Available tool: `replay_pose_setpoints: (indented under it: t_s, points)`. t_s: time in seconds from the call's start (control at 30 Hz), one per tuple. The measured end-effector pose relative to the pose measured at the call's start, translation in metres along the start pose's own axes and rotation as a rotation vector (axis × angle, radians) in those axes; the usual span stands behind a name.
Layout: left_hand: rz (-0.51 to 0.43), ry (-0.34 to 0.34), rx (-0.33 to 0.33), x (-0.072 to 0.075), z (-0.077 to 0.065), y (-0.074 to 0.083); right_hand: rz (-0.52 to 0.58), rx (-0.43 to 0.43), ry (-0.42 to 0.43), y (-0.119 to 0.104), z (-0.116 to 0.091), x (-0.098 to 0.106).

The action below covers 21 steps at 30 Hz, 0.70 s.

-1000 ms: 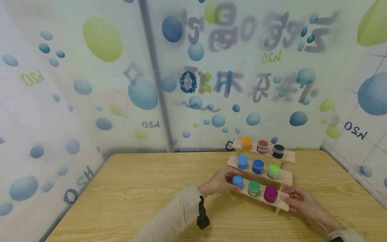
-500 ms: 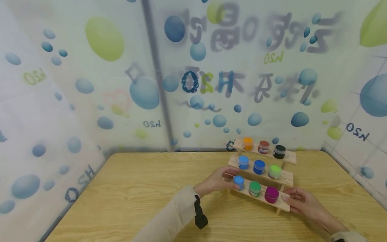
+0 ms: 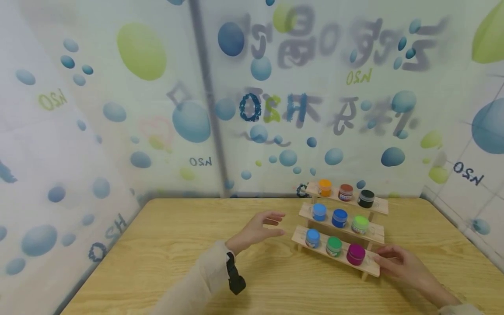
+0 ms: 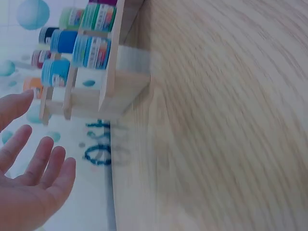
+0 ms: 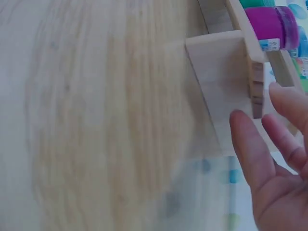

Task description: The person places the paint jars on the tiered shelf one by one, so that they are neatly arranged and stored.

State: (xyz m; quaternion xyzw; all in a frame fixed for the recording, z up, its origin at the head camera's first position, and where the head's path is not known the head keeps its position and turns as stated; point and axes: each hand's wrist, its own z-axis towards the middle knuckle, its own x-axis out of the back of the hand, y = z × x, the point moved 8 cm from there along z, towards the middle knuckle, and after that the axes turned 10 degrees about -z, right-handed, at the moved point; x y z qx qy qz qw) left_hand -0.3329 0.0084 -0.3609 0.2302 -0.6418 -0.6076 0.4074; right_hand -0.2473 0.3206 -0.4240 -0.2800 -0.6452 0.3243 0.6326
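Note:
A three-tier wooden display rack point(image 3: 298, 233) stands on the table, bearing small lidded paint jars. Its bottom shelf carries a light blue jar point(image 3: 313, 238), a green jar point(image 3: 334, 246) and a purple jar point(image 3: 356, 254). Left of the rack, my left hand point(image 3: 257, 229) hovers with fingers extended and holds nothing; in the left wrist view it is clear of the wood. My right hand point(image 3: 405, 267) is at the bottom shelf's right end. In the right wrist view its thumb and fingers point(image 5: 291, 103) lie spread around that shelf end, with a small gap visible.
The middle shelf holds a light blue jar point(image 3: 319, 212), a dark blue jar point(image 3: 339, 218) and a lime green jar point(image 3: 360, 224). On top are orange point(image 3: 324, 187), reddish-brown point(image 3: 345, 192) and black point(image 3: 366, 198) jars. A patterned curtain point(image 3: 244, 131) hangs behind the wooden table point(image 3: 189, 227).
My left hand has let go of the rack's left end and moved away to the left. The right hand has shifted slightly right, loosening at the shelf end. The rack and jars look unmoved.

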Motion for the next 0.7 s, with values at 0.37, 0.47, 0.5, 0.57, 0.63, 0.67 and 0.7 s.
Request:
replay_pose_setpoints:
  t_s: [0.37,0.47,0.5,0.57,0.63,0.67,0.7]
  points:
    - [0.035,0.152,-0.06,0.058,-0.025,0.008,-0.048,0.089,0.181,-0.035,-0.013,0.048]
    - [0.024,0.216,-0.092,0.068,-0.032,0.028,-0.096,0.134,0.244,-0.061,-0.012,0.058]
    - [0.025,0.239,-0.108,0.071,-0.034,0.034,-0.102,0.153,0.257,-0.071,-0.011,0.059]
    - [0.044,0.286,-0.162,0.077,-0.036,0.044,-0.115,0.196,0.28,-0.093,-0.006,0.059]
    - [0.065,0.335,-0.222,0.083,-0.036,0.049,-0.118,0.249,0.291,-0.116,0.0,0.056]
    - [0.08,0.36,-0.253,0.086,-0.036,0.051,-0.12,0.276,0.297,-0.128,0.005,0.053]
    - [0.113,0.387,-0.285,0.089,-0.035,0.053,-0.127,0.3,0.303,-0.139,0.01,0.049]
